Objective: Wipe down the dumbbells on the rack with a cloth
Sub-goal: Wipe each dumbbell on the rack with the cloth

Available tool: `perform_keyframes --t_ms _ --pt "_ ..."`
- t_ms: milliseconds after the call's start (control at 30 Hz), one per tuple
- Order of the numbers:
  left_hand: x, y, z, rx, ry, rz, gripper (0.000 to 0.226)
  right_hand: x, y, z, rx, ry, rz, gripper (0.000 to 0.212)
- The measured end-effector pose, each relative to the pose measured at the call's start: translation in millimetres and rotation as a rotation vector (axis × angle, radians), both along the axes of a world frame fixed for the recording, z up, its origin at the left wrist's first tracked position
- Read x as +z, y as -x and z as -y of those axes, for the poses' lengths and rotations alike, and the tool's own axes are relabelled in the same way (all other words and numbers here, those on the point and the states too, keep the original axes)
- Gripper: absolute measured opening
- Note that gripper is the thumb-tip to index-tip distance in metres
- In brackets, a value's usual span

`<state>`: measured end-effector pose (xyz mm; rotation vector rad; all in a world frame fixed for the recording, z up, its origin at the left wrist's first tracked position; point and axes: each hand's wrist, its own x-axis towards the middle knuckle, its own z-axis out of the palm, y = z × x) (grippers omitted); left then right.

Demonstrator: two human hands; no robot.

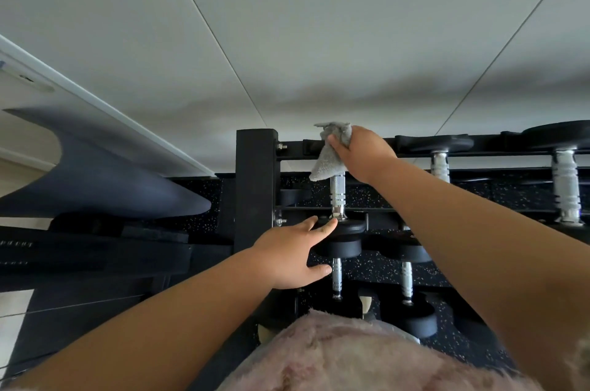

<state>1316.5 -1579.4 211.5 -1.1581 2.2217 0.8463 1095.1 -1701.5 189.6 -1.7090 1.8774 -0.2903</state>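
1. The dumbbell point(337, 195) being cleaned lies on the top level of the black rack point(255, 179). It is at the left end, just beside the post.
2. The right hand point(360, 154) grips the gray cloth point(327, 160), bunched in its fingers, at the far end of the dumbbell. The cloth hangs down and touches the top of the shiny handle.
3. The left hand point(287, 256) is open. Its straight fingers rest on the black near end point(348, 231) of the dumbbell, and the thumb sits lower down.
4. I think the step now is wiping the far end and then the handle.
5. To do it well, press down with the left hand so the dumbbell does not roll.
6. Wrap the cloth around the handle and rub along it. The bumpy grooves probably hold dirt, so rub them more than once.
7. Turn the dumbbell a little so the bottom side gets wiped too.
8. Mind the fingers. The ends look heavy and could pinch them against the bars.
9. Other dumbbells point(565, 179) sit to the right and on the lower level. I cannot tell if they are clean.
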Motion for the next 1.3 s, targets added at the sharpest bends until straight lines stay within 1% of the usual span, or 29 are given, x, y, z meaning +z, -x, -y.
perform_keyframes --t_ms 33,67,167,200,233,267,300,333,400,467,500,533,567,600,633,700,733,767,833,933,1000,1067,1100,1133,1167,1200,1233,1267,1300 --pt "0 -1 0 -0.001 0.002 0.001 0.089 6 -8 1 0.029 0.013 -0.055 0.051" --pt "-1 -2 0 0.000 0.001 0.004 0.090 10 -17 2 0.107 0.035 -0.143 0.050" --pt "-1 -9 0 -0.014 0.014 0.029 0.092 12 -39 8 0.422 0.146 -0.359 0.036" --pt "0 -10 0 -0.025 0.024 0.040 0.092 12 -40 12 0.475 0.148 -0.384 0.033" --pt "0 -10 1 -0.034 0.034 0.048 0.092 17 -37 14 0.502 0.109 -0.377 0.030" --pt "1 -10 1 -0.041 0.045 0.051 0.092 21 -32 15 0.478 0.058 -0.305 0.026" --pt "0 -10 2 -0.048 0.056 0.051 0.092 25 -26 16 0.430 -0.002 -0.199 0.028" --pt "-2 -10 2 -0.054 0.063 0.053 0.092 26 -19 16 0.382 -0.057 -0.149 0.033" --pt "-4 -12 3 -0.060 0.061 0.060 0.093 19 -5 16 0.283 -0.080 -0.171 0.043" --pt "-3 -12 3 -0.064 0.059 0.064 0.093 2 13 13 0.100 -0.072 -0.150 0.059" --pt "-3 -11 4 -0.066 0.061 0.064 0.093 -4 21 10 0.015 -0.072 -0.132 0.057" --pt "-3 -11 4 -0.065 0.061 0.063 0.093 -11 25 7 -0.059 -0.071 -0.134 0.050" --pt "-3 -11 4 -0.062 0.058 0.060 0.093 -9 26 1 -0.094 -0.060 -0.131 0.049" --pt "-3 -11 4 -0.056 0.055 0.059 0.093 -11 22 -3 -0.121 -0.009 -0.100 0.052" --pt "-3 -11 4 -0.053 0.052 0.059 0.093 -13 14 -7 -0.074 0.076 -0.103 0.052" --pt "-4 -11 4 -0.051 0.053 0.052 0.093 -10 -4 -18 0.168 0.246 -0.177 0.042" --pt "-4 -11 4 -0.053 0.054 0.049 0.092 -10 -10 -19 0.261 0.327 -0.169 0.041" --pt "-3 -11 5 -0.054 0.055 0.047 0.092 -13 -13 -18 0.308 0.375 -0.150 0.041" --pt "-3 -11 4 -0.050 0.056 0.045 0.092 -17 -6 -14 0.323 0.380 -0.178 0.041" --pt "-3 -12 3 -0.046 0.052 0.042 0.093 -19 9 -12 0.329 0.278 -0.280 0.044" --pt "-3 -13 3 -0.039 0.048 0.033 0.093 -18 12 -15 0.241 0.207 -0.291 0.042" --pt "-4 -15 3 -0.027 0.044 0.024 0.092 -17 5 -21 0.139 0.101 -0.220 0.041" --pt "-5 -15 2 -0.019 0.040 0.019 0.093 -16 3 -25 0.090 0.000 -0.179 0.037" --pt "-5 -15 1 -0.012 0.038 0.015 0.093 -17 -3 -29 0.036 -0.076 -0.205 0.033" --pt "-6 -14 -1 -0.006 0.040 0.012 0.093 -9 -12 -36 -0.049 -0.167 -0.140 0.037" --pt "-6 -14 -2 -0.003 0.043 0.010 0.093 -2 -19 -48 0.030 -0.170 -0.258 0.049" --pt "-5 -14 -3 -0.001 0.046 0.007 0.093 -5 -23 -56 0.161 -0.177 -0.359 0.056" --pt "-5 -13 -4 0.004 0.049 0.003 0.092 -11 -27 -62 0.301 -0.212 -0.457 0.058" --pt "-5 -14 -4 0.008 0.051 -0.002 0.092 -15 -32 -67 0.404 -0.243 -0.511 0.058"
